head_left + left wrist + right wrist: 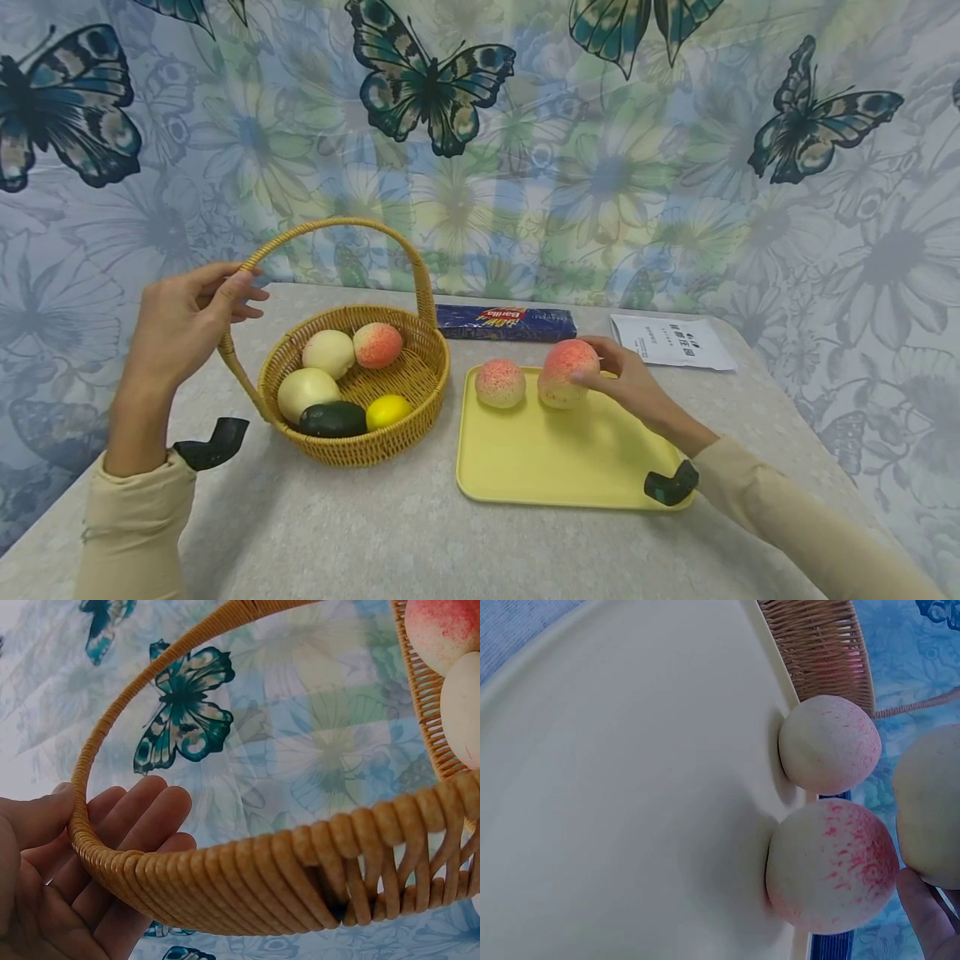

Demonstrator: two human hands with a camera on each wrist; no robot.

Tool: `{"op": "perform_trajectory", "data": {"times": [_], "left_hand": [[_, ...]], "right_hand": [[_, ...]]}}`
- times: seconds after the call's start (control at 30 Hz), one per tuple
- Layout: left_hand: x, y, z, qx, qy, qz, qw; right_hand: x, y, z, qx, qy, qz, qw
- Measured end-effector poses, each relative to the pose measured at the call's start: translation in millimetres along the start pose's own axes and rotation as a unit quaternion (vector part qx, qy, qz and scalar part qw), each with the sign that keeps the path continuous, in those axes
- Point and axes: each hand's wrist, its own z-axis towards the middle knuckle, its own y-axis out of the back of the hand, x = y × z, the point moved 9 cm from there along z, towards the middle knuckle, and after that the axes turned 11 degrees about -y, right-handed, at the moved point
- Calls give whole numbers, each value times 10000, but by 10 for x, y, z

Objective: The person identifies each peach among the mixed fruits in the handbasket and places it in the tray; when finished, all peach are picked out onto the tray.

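Tabletop tray [540, 458]: right hand [637, 385] grips peach [567, 372].

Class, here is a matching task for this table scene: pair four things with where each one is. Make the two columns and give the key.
Things
1. lemon
2. blue box
3. left hand
4. right hand

Places
A. on the basket handle
B. on a peach over the yellow tray
C. inside the basket
D. lying on the table behind the tray, near the curtain

Pairs: 1-C, 2-D, 3-A, 4-B
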Motion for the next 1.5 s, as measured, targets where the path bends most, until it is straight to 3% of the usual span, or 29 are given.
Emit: {"op": "perform_trajectory", "data": {"times": [0.43, 1.1, 1.5], "left_hand": [[4, 3, 3, -2, 2, -47, 10000], [-1, 2, 1, 18, 36, -29, 10000], [23, -10, 6, 27, 67, -19, 10000]], "right_hand": [[-137, 247, -14, -395, -66, -56, 9992], [-434, 519, -61, -658, -477, 165, 9966], [-623, 616, -74, -891, -751, -10, 9932]]}}
